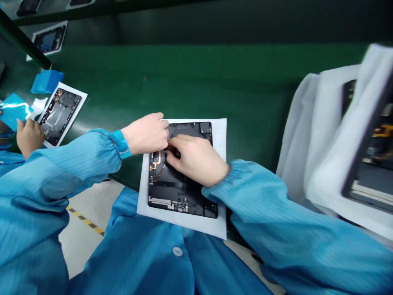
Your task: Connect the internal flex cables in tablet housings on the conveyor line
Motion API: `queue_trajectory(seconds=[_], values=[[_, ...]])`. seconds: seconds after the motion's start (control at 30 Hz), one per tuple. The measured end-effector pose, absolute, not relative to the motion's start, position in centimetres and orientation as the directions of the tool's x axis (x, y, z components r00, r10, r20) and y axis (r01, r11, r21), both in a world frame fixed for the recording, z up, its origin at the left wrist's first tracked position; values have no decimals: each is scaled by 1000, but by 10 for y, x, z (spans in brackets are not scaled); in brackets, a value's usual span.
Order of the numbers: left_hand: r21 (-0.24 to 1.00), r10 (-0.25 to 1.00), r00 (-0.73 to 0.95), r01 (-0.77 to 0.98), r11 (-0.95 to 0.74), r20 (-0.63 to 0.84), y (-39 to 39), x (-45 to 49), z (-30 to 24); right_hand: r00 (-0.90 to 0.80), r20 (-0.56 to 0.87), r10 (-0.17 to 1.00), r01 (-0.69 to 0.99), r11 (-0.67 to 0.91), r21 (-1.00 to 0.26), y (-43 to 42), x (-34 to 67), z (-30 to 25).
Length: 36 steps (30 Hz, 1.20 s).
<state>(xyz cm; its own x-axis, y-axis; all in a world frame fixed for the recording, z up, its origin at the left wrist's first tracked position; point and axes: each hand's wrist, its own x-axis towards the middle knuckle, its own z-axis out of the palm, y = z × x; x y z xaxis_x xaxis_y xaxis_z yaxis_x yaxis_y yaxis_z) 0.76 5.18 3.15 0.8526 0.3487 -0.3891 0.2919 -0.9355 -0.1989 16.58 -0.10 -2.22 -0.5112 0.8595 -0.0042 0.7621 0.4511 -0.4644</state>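
In front of me lies an opened tablet (pixel 192 201) with its inner parts showing, on a white sheet (pixel 220 137) at the bench edge. An orange flex cable (pixel 157 160) runs along its left side. My left hand (pixel 148 133) is closed over the tablet's upper left part, its fingers curled. Close beside it, my right hand (pixel 199 159) reaches across the tablet with thumb and forefinger drawn together in a pinch. The fingertips of both hands nearly meet. Whatever lies between them is hidden or too small to make out.
Tablets wrapped in white sheets (pixel 325 164) stand upright at the right. To the left, a co-worker's hand (pixel 30 135) touches another opened tablet (pixel 63 108), near a blue packet (pixel 47 81). One more tablet (pixel 50 41) lies farther back on the green bench (pixel 245 90).
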Motion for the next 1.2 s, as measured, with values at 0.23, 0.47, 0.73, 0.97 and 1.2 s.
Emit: queue_trajectory(seconds=[0.23,0.47,0.73,0.97,1.2], values=[[-105,514,837,503,-858,-187,36,-20,56,-597,-87,798,566,341,-751,-2,146,-21],[204,957,288,939,-277,-27,-31,-36,41,-686,12,727,440,428,-789,3,152,-35],[524,781,314,851,21,-540,-37,-31,8,-711,99,697,324,448,-833,4,155,-40],[542,688,281,818,193,-669,-25,-26,14,-717,97,690,341,470,-814,5,154,-43],[503,573,276,817,283,-771,-13,-22,14,-726,109,679,343,495,-798,4,153,-44]])
